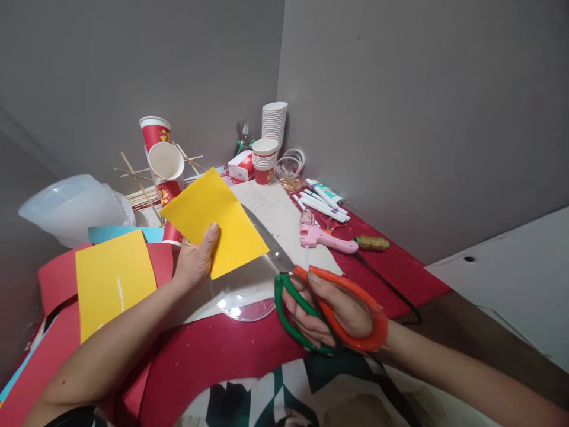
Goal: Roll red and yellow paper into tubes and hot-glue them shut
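My left hand (pixel 195 256) pinches the lower edge of a yellow sheet of paper (pixel 219 216), the thumb on its face. Through the handles of a large pair of scissors (pixel 279 254) go the fingers and thumb of my right hand (pixel 317 305); one handle is green, the other orange. The scissor blades meet the right side of the yellow sheet and are partly hidden behind it. Whether they are cutting into it I cannot tell. Beneath the sheet, a clear round plastic lid (pixel 246 296) lies on a pale board (pixel 293 231).
Colored paper sheets (pixel 115 279) overlap at the left, beside a translucent plastic container (pixel 80 204). Red paper cups (pixel 169 169) and wooden sticks stand behind them. A white cup stack (pixel 274 124) is at the back. A pink glue gun (pixel 326 238) with a cord lies right, near white tubes (pixel 323 204).
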{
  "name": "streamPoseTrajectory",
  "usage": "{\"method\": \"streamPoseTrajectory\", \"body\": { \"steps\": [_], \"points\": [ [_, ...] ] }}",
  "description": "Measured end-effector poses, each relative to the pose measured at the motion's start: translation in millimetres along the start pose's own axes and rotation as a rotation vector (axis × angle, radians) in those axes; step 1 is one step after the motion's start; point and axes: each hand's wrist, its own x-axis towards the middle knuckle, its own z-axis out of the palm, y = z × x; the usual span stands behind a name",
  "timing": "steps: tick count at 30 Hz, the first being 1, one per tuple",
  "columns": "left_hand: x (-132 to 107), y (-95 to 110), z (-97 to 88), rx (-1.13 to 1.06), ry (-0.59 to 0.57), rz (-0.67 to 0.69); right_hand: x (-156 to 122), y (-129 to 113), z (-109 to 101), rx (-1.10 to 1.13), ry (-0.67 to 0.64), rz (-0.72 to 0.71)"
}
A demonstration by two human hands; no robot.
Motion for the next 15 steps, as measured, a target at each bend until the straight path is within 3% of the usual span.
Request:
{"method": "streamPoseTrajectory", "body": {
  "steps": [3,15],
  "points": [
    [0.8,-0.1,-0.7,0.004,-0.008,-0.022,0.6,3.2,-0.8,-0.031,0.034,-0.024],
    [-1.2,6.5,2.9,0.002,-0.015,-0.085,-1.5,-3.5,-8.0,0.071,-0.061,0.016]
  ]
}}
